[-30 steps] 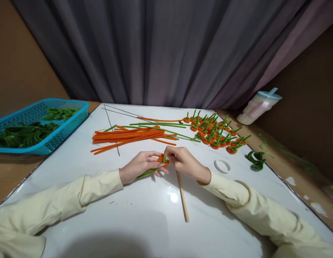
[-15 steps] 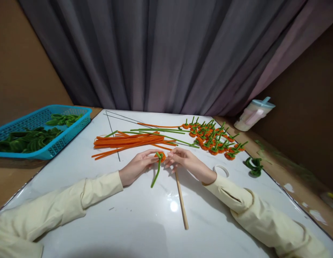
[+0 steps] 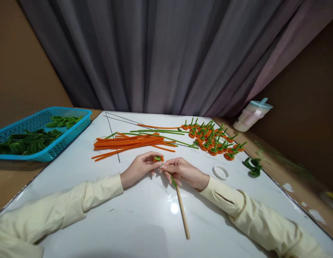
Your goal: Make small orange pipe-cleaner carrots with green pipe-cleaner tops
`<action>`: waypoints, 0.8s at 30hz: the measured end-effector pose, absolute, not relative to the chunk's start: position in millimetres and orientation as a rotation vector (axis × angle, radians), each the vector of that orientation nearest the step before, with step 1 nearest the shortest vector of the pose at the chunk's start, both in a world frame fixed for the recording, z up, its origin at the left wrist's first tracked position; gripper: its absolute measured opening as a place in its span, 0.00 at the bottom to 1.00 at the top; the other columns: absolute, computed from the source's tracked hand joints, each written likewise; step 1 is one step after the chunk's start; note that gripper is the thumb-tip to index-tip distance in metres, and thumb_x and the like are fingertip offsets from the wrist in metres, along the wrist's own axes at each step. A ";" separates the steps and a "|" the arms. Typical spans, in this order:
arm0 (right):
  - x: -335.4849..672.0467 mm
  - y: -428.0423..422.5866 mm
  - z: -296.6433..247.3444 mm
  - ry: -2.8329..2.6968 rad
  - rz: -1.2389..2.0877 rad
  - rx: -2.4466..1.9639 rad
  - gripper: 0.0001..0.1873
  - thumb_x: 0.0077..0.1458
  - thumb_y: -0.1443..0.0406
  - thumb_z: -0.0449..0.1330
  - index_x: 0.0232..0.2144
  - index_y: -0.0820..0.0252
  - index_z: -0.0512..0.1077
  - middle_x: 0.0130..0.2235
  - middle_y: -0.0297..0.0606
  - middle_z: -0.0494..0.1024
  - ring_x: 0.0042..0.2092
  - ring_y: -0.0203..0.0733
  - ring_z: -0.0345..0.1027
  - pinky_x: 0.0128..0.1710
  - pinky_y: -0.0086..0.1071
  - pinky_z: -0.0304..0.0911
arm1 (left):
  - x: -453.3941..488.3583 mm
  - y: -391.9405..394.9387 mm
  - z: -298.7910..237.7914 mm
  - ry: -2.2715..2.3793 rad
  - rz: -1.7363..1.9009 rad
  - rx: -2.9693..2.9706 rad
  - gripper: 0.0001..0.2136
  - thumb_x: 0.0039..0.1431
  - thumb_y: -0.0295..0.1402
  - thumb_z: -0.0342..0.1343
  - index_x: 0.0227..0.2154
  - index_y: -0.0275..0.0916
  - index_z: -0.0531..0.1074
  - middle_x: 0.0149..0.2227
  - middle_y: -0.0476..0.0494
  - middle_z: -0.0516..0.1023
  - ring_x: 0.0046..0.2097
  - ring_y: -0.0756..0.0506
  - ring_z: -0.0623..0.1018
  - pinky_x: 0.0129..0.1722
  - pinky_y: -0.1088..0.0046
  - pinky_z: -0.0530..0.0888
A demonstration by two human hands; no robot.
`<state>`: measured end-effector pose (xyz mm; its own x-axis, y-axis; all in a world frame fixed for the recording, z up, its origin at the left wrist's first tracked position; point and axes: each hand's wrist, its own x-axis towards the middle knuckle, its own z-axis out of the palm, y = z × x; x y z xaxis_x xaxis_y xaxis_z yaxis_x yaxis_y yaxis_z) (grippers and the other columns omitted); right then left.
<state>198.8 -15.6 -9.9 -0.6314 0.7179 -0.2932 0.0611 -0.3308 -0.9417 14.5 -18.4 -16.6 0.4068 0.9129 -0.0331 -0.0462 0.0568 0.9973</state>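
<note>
My left hand (image 3: 141, 167) is closed on a small orange fuzzy pumpkin (image 3: 158, 158) made of pipe cleaner with green on top. Fingers and thumb pinch it at its sides. Just to the right, my right hand (image 3: 184, 171) is closed on the green pipe cleaner (image 3: 173, 179) of this piece, and its tail pokes out below the fingers. A thin wooden stick (image 3: 183, 213) slants toward me from beneath the right hand; whether those fingers also grip it is hidden. The fingertips of both hands nearly meet.
Beyond my hands lie a bundle of orange pipe cleaners (image 3: 129, 142) and some green ones (image 3: 155, 131). Several finished pumpkins (image 3: 206, 138) stand at right, near a white ring (image 3: 220, 172) and green curls (image 3: 253, 167). A blue basket (image 3: 52, 152) is left, a cup (image 3: 251, 116) right.
My right hand has come down and left, drawing the green tail from hanging downward across to the right. The pumpkin has tilted in my left hand. The wooden stick has shifted slightly toward me.
</note>
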 end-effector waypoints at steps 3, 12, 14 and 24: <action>198.7 -16.2 -9.7 -1.534 2.004 -0.995 0.15 0.51 0.58 0.60 0.25 0.67 0.70 0.17 0.31 0.71 0.13 0.25 0.55 0.11 0.20 0.51 | 16.5 -18.5 -18.2 0.975 0.917 1.325 0.16 0.47 0.41 0.61 0.34 0.33 0.72 0.24 0.48 0.73 0.19 0.54 0.68 0.20 0.77 0.67; 197.1 -17.7 -7.8 -1.542 1.979 -0.994 0.13 0.50 0.59 0.60 0.25 0.66 0.69 0.17 0.31 0.70 0.14 0.26 0.58 0.12 0.19 0.55 | 19.1 -20.9 -14.4 1.016 0.967 1.310 0.12 0.45 0.39 0.62 0.28 0.33 0.74 0.23 0.48 0.74 0.24 0.51 0.72 0.26 0.76 0.72; 197.4 -17.6 -8.7 -1.516 1.971 -0.988 0.13 0.50 0.59 0.60 0.25 0.66 0.69 0.18 0.31 0.70 0.14 0.26 0.58 0.12 0.19 0.55 | 17.5 -21.6 -13.4 1.000 0.969 1.300 0.14 0.45 0.38 0.62 0.32 0.33 0.75 0.26 0.47 0.75 0.24 0.52 0.72 0.26 0.76 0.72; 199.5 -16.8 -13.4 -1.493 1.982 -0.948 0.12 0.51 0.60 0.60 0.26 0.66 0.69 0.18 0.30 0.69 0.14 0.25 0.56 0.09 0.18 0.49 | 12.3 -16.9 -15.7 0.924 0.906 1.182 0.20 0.51 0.39 0.56 0.44 0.32 0.72 0.33 0.41 0.75 0.25 0.49 0.75 0.22 0.75 0.74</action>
